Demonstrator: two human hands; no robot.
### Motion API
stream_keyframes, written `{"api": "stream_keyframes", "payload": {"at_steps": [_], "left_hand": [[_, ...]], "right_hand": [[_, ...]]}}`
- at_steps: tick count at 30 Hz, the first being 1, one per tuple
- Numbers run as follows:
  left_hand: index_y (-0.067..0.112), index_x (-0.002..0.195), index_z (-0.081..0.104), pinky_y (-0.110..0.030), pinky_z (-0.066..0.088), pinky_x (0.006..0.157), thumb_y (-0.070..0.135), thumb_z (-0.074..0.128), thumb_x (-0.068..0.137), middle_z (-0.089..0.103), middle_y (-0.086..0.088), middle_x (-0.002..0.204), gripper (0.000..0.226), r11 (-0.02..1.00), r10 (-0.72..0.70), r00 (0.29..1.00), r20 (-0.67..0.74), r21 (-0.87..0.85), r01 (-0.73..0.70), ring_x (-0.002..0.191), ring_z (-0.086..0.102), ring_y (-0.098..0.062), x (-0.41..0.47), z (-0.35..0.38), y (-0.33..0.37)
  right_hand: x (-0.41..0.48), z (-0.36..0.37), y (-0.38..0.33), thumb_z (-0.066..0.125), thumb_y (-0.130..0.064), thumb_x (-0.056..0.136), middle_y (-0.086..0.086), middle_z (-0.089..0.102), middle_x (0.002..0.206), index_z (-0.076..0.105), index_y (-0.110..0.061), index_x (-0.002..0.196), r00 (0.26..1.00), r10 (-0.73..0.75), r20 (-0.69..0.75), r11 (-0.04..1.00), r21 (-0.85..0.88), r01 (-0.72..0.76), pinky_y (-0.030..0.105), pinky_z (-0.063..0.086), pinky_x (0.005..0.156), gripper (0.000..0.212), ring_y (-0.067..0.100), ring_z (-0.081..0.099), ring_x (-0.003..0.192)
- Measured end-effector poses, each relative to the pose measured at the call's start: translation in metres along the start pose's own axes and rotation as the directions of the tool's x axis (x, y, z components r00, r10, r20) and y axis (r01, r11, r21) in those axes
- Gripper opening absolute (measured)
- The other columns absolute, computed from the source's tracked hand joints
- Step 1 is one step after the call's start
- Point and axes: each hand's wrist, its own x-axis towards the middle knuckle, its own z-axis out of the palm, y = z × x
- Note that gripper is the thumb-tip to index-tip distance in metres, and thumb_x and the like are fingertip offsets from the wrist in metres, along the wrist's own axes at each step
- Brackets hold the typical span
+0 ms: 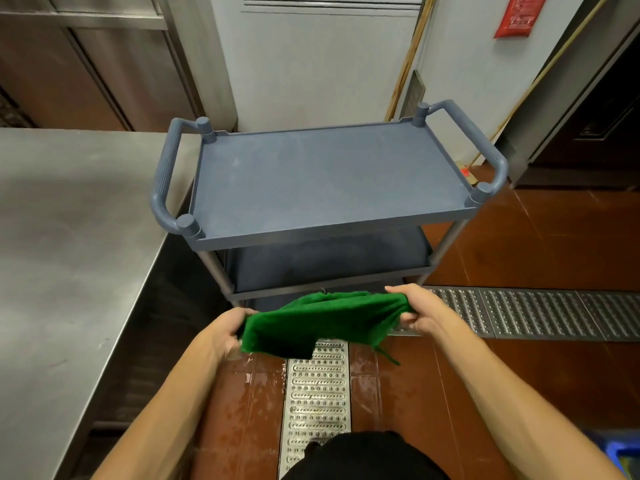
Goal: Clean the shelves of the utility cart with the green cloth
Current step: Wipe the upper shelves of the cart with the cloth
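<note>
A grey-blue utility cart (329, 178) stands in front of me, its bare top shelf dusty and smudged. A lower shelf (325, 265) shows beneath it, mostly in shadow. I hold the green cloth (318, 323) stretched between both hands, in the air just in front of the cart's near edge at lower-shelf height. My left hand (230, 329) grips the cloth's left end. My right hand (419, 311) pinches its right end. A loose strip of cloth hangs down at the right.
A stainless steel counter (69, 254) runs along the left, close to the cart's left handle. Metal drain grates (317, 403) cross the wet red tiled floor below and to the right. Broom handles (408, 60) lean on the wall behind the cart. A blue crate corner (620, 455) sits bottom right.
</note>
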Motion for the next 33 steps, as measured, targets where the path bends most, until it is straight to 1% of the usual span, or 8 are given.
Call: {"api": "stream_keyframes", "payload": {"at_steps": [3,5,8,11,14,17,27,33], "left_hand": [[0.001,0.100,0.063,-0.044,0.060,0.066,0.016,0.057,0.094,0.067,-0.021,0.091,0.017,0.995,0.078,0.996,0.033,0.056,-0.080,0.068,0.068,-0.033,-0.003,-0.009,0.005],[0.008,0.107,0.064,-0.039,0.061,0.068,0.016,0.072,0.084,0.069,-0.017,0.099,0.025,0.986,0.140,0.987,0.082,0.080,-0.147,0.076,0.070,-0.030,-0.006,-0.015,0.008],[0.025,0.114,0.072,-0.043,0.058,0.088,0.022,0.097,0.051,0.068,-0.014,0.119,0.068,0.865,0.352,0.924,0.153,0.323,-0.383,0.103,0.070,-0.029,-0.008,-0.028,0.008],[0.035,0.111,0.072,-0.040,0.051,0.103,0.031,0.101,0.036,0.059,-0.001,0.127,0.080,0.525,0.396,0.862,0.318,0.692,-0.496,0.115,0.062,-0.020,-0.013,-0.030,0.007],[0.031,0.124,0.060,-0.030,0.046,0.103,0.025,0.095,0.054,0.045,-0.004,0.123,0.078,-0.034,0.373,0.852,0.369,0.922,-0.385,0.112,0.055,-0.024,-0.015,-0.014,0.000],[0.030,0.124,0.057,-0.037,0.053,0.090,0.026,0.081,0.073,0.035,-0.007,0.120,0.056,-0.307,0.522,0.775,0.357,0.926,-0.219,0.097,0.062,-0.033,-0.010,0.001,-0.005],[0.021,0.112,0.066,-0.039,0.054,0.090,0.007,0.068,0.081,0.040,-0.010,0.139,0.034,-0.151,0.735,0.604,0.308,0.943,-0.297,0.114,0.058,-0.032,0.013,0.014,0.013],[0.014,0.087,0.066,-0.042,0.053,0.068,0.006,0.068,0.075,0.062,-0.004,0.092,0.015,-0.223,0.807,0.502,0.310,0.948,-0.227,0.092,0.059,-0.030,0.022,0.031,0.038]], "right_hand": [[-0.019,-0.003,-0.002,0.081,-0.029,0.078,-0.001,0.052,0.058,0.063,-0.012,0.074,0.995,-0.088,0.035,0.969,-0.228,0.094,0.019,0.030,0.037,0.025,0.008,0.045,0.044],[-0.032,-0.005,-0.005,0.087,-0.031,0.071,-0.003,0.071,0.083,0.074,-0.013,0.095,0.979,-0.141,0.146,0.857,-0.477,0.195,0.025,0.052,0.063,0.032,0.009,0.065,0.074],[-0.029,-0.008,-0.007,0.093,-0.020,0.061,-0.004,0.073,0.100,0.075,-0.020,0.106,0.956,-0.165,0.244,0.407,-0.866,0.291,0.027,0.052,0.088,0.049,0.011,0.067,0.094],[-0.019,-0.003,-0.008,0.088,-0.021,0.067,-0.002,0.075,0.092,0.076,-0.030,0.093,0.940,-0.226,0.256,0.115,-0.951,0.287,0.033,0.056,0.085,0.030,0.015,0.069,0.090],[-0.017,0.005,-0.010,0.084,-0.027,0.074,-0.002,0.074,0.081,0.074,-0.030,0.077,0.908,-0.325,0.263,0.111,-0.943,0.312,0.027,0.055,0.069,0.011,0.013,0.068,0.081],[-0.018,0.011,-0.022,0.085,-0.032,0.072,-0.005,0.069,0.073,0.071,-0.023,0.073,0.879,-0.377,0.292,0.097,-0.931,0.351,0.021,0.045,0.056,0.017,0.006,0.062,0.068],[0.005,0.006,-0.060,0.094,-0.034,0.054,-0.002,0.071,0.072,0.067,-0.017,0.073,0.872,-0.353,0.339,0.242,-0.868,0.435,0.027,0.048,0.056,0.038,0.011,0.065,0.067],[0.038,0.003,-0.085,0.088,-0.035,0.068,-0.005,0.066,0.077,0.061,-0.022,0.073,0.855,-0.353,0.379,0.167,-0.874,0.456,0.022,0.044,0.053,0.030,0.009,0.063,0.070]]}}
